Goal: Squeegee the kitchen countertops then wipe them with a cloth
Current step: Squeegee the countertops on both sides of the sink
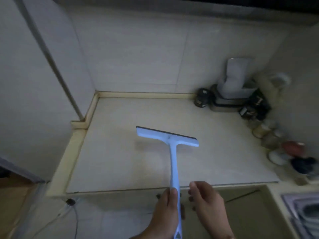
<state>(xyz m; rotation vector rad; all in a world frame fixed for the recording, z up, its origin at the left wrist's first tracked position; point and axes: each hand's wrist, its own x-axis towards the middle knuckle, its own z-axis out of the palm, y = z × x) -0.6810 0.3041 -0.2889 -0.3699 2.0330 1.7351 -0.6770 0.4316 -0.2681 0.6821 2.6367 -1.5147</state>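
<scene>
Pale countertop [120, 161] fills my view, with jars [265, 131] crowded along its right side. My left hand [165, 209] grips the handle of the squeegee [172, 152]; its blade lies near the middle of the surface. My right hand [205, 199] hovers beside, fingers loosely curled, holding nothing. I think a wide stroke to the right could knock the jars, and one-handed pressure may leave streaks.

I see a pale blue squeegee [172, 152], T-shaped with a dark rubber blade, its head resting mid-countertop [120, 161]. Its handle slants toward the near edge. The countertop is pale beige.
</scene>
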